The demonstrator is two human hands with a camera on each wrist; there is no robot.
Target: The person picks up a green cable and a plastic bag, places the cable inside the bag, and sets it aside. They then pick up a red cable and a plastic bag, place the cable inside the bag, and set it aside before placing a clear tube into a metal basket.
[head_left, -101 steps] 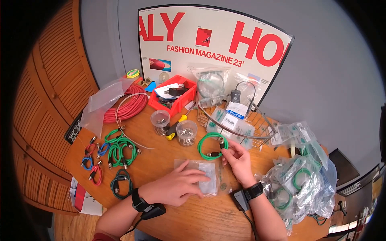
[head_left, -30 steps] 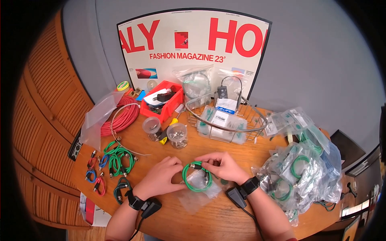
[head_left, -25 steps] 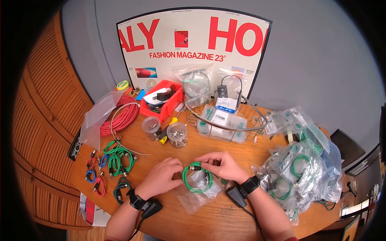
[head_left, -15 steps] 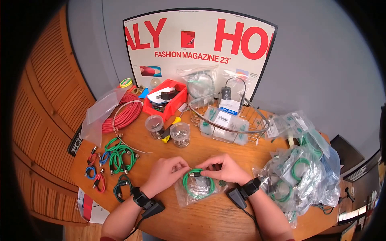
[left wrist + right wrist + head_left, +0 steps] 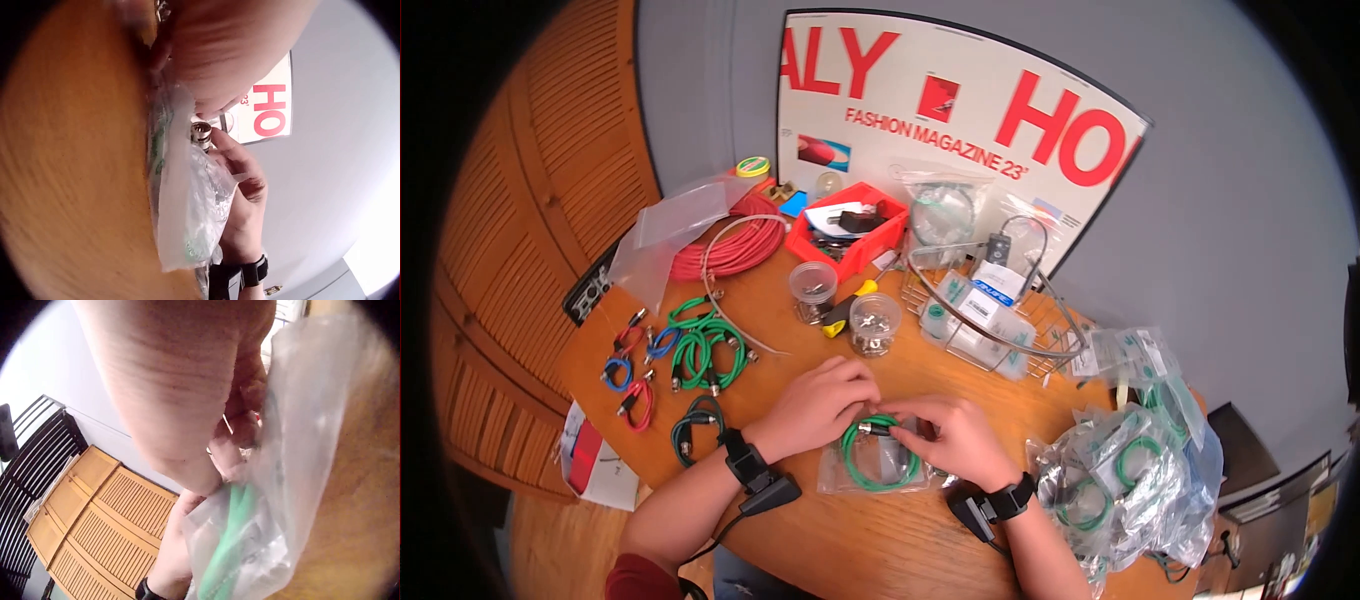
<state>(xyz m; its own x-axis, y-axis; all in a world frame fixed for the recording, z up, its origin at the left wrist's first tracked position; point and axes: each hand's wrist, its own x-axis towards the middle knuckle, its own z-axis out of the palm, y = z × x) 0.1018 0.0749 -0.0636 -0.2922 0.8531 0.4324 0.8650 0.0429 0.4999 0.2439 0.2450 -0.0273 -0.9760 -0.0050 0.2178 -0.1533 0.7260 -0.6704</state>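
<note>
A coiled green cable (image 5: 862, 472) with metal-tipped black connectors lies in or on a clear plastic bag (image 5: 832, 478) near the table's front. My left hand (image 5: 815, 405) pinches the bag's far edge at the coil's upper left. My right hand (image 5: 960, 440) pinches at the coil's upper right, thumb close to the connector; whether it grips cable or only bag is hidden. In the right wrist view, the green cable (image 5: 230, 550) shows through the plastic. The left wrist view shows a metal connector (image 5: 201, 132) by the right hand's fingertips and the bag (image 5: 175, 219) hanging beside it.
Green, red and blue cables (image 5: 700, 350) lie at the left. Behind are a red cable coil (image 5: 730, 245), a red bin (image 5: 880, 245), clear jars (image 5: 873, 325), a screwdriver (image 5: 836, 322) and a wire basket (image 5: 990, 330). Bagged cables (image 5: 1130, 480) are piled at the right.
The coil has come down from the right hand's raised hold to the bag. My left hand has moved from flat over the bag to its far edge, close beside the right hand.
</note>
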